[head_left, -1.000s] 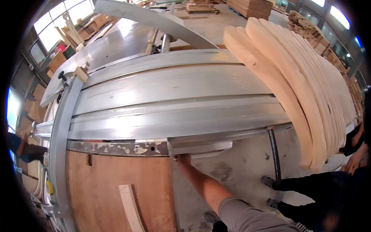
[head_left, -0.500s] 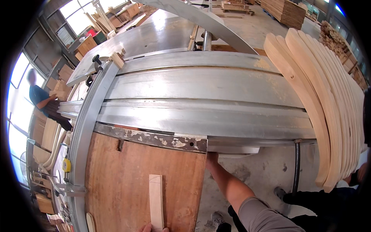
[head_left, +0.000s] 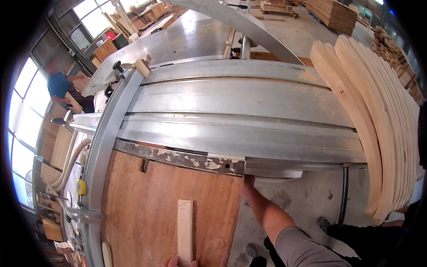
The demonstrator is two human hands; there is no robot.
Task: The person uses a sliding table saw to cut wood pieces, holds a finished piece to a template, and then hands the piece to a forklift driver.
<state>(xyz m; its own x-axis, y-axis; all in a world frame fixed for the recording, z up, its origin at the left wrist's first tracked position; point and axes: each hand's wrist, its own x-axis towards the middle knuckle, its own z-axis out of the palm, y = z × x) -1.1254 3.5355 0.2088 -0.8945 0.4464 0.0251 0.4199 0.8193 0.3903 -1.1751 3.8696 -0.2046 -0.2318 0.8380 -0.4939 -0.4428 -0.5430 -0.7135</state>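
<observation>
Nearest me, at the near edge, left hand (head_left: 171, 261) has fingers on the left side and thumb on the right side of a pale wooden strip (head_left: 185, 227), pinching its near end. Strip lies lengthwise, near to far, on a brown wooden board (head_left: 147, 204); pencil-like lines across its far end. Another pale wooden piece (head_left: 106, 254) lies at the board's near left. Right arm, in a grey sleeve (head_left: 307, 249), reaches from the near right to the board's far right corner; right hand (head_left: 249, 181) mostly hidden there under the metal edge, can't tell whether its fingers are wide, narrow or holding anything. Near right, a person in dark trousers (head_left: 364, 240) stands. Left of the board, a metal rail (head_left: 98, 155) runs near to far, yellow tape measure (head_left: 81, 187) just beside it. Beyond the board, a worn metal strip (head_left: 178, 158), then a grooved metal table (head_left: 240, 95). Curved wooden pieces (head_left: 384, 120) stack at its right end. Farther left, a person in a blue top (head_left: 60, 84) handles wood. Far right, stacked timber (head_left: 331, 15) on the floor.
</observation>
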